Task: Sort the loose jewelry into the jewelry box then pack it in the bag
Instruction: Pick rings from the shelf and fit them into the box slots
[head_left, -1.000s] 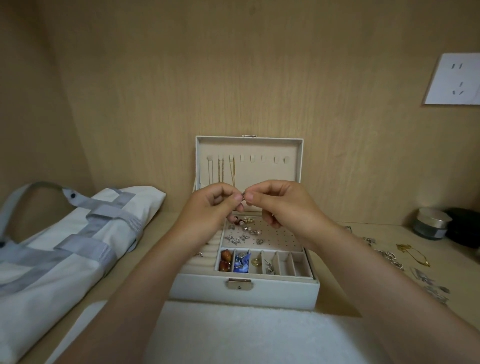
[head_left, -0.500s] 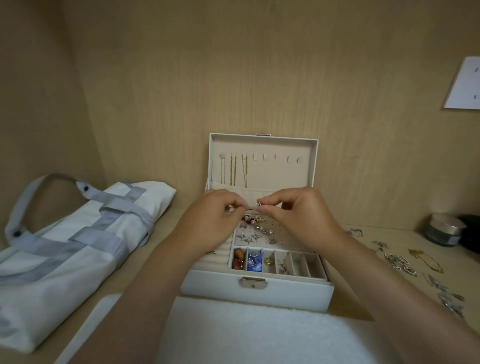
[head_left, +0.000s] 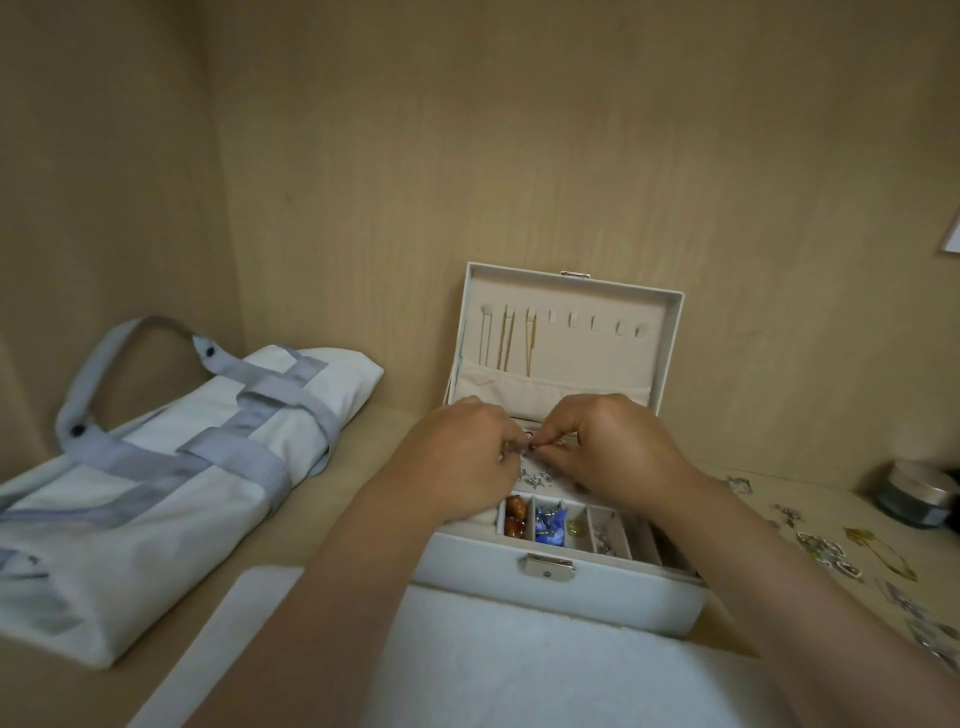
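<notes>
A small jewelry piece, too small to identify, is pinched in the grip of both the left hand and right hand just above the open jewelry box, bag lying left, loose jewelry scattered on the worktop right.
</notes>
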